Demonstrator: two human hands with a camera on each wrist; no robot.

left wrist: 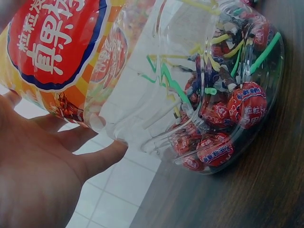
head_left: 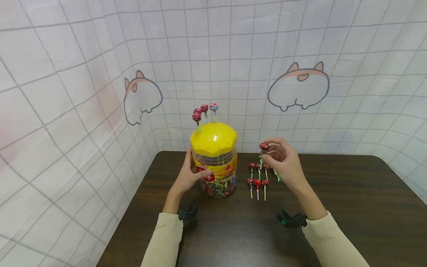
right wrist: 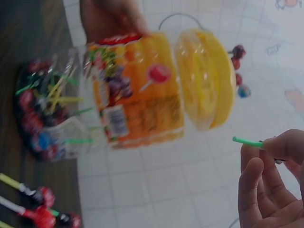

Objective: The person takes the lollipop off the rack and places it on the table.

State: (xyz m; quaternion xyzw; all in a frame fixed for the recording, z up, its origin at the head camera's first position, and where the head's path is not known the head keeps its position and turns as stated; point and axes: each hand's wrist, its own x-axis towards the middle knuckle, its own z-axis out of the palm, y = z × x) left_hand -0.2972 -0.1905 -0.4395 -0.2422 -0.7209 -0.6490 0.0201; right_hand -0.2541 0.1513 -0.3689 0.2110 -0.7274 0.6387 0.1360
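Note:
A clear plastic candy jar (head_left: 230,172) with a yellow and orange label stands upright on the table, lollipops piled in its lower part. My left hand (head_left: 187,176) holds its left side, thumb across the label; in the left wrist view the fingers (left wrist: 102,159) lie along the wall. Several lollipops (head_left: 197,116) stand stick-down in the holes of the yellow lid (head_left: 215,138), one with a blue and white wrapper (head_left: 214,107). To the right of the jar, my right hand (head_left: 288,163) pinches a red-wrapped lollipop (head_left: 264,146) by its green stick (right wrist: 248,142), candy up.
Several loose lollipops (head_left: 257,183) lie in two rows on the dark wooden table (head_left: 350,200), between the jar and my right forearm. Behind the table hangs a white grid-patterned cloth (head_left: 243,44) with cartoon animals. Each wrist wears a black strap (head_left: 293,219).

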